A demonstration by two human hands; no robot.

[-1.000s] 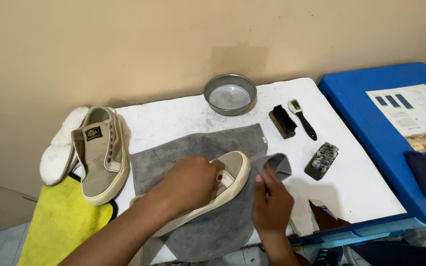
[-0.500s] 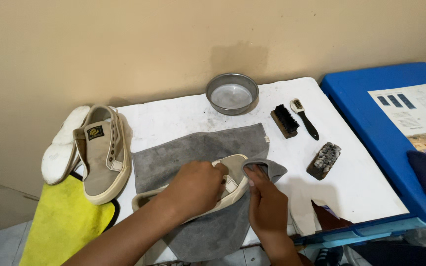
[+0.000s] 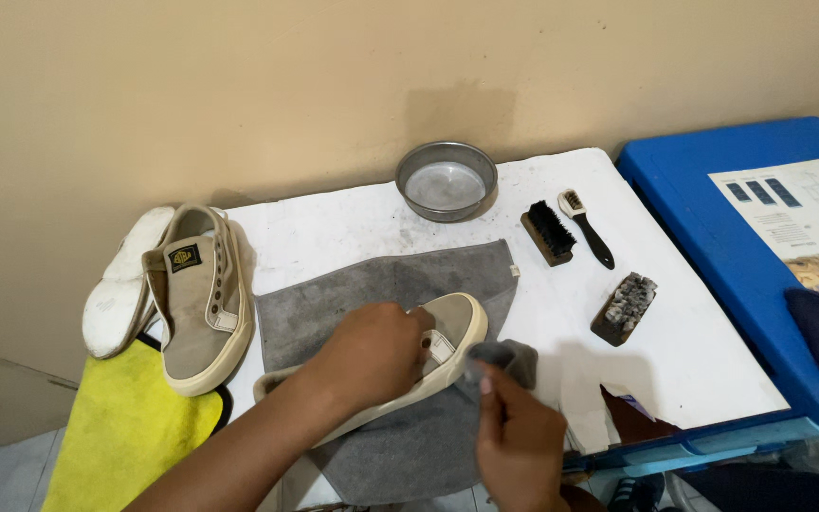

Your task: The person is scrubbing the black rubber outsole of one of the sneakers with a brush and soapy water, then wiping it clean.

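A plain beige wall stands behind a white tabletop point(image 3: 353, 228) with a blue lidded bin point(image 3: 713, 190) touching its right edge; a grey towel point(image 3: 381, 294) lies spread over the front middle of the tabletop, reaching the front edge; on it rests a beige shoe point(image 3: 452, 327), tilted on its side with the toe pointing toward the back right; the left hand point(image 3: 372, 356) lies over the shoe's middle, fingers curled around it and gripping it; the right hand point(image 3: 518, 441), near the front edge, is closed on a bunched grey cloth point(image 3: 504, 358), which it presses against the sole edge just beside the toe; at the left edge a second beige shoe point(image 3: 203, 299) stands upright, its toe toward the front, overlapping a yellow cloth point(image 3: 125, 436) that hangs off the front left corner; a white insole point(image 3: 120, 284) lies just beside it, past the left edge; at the back edge sits a round metal bowl point(image 3: 445, 180); toward the back right lie a black-bristled wooden brush point(image 3: 548, 232) and, just beside it, a small black-handled brush point(image 3: 588, 226); nearer the right edge lies a third brush point(image 3: 624, 307) with pale, worn bristles.
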